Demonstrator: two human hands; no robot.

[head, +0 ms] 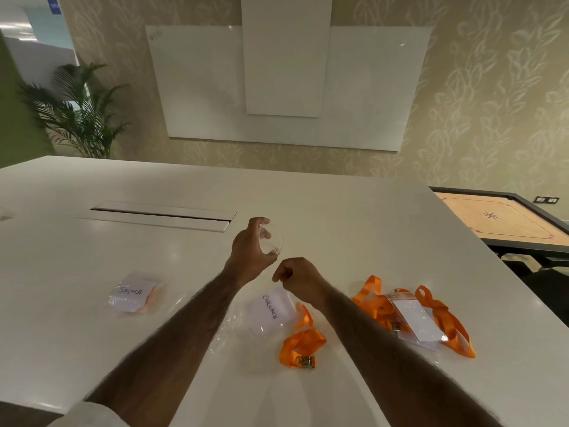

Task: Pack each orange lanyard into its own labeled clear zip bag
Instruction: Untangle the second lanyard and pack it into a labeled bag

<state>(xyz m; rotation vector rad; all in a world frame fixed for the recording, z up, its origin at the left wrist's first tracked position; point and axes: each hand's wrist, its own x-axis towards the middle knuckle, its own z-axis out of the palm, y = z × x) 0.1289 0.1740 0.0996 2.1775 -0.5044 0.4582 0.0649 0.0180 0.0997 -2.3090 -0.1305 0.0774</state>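
The SIGMA bag (135, 292) lies at the left of the desk (354, 217), with a packed lanyard (151, 295) inside. The CHROME bag (269, 311) is near the middle. Its clear mouth is pinched between thumb and fingers of the raised left hand (249, 251), and its edge appears pinched by the curled fingers of the right hand (300, 278). A loose lanyard (303, 339) lies just beside it, outside. A pile (437, 312) of lanyards lies at the right. Beyond are a whiteboard (200, 87), a plant (80, 112) and a carrom board (498, 218).
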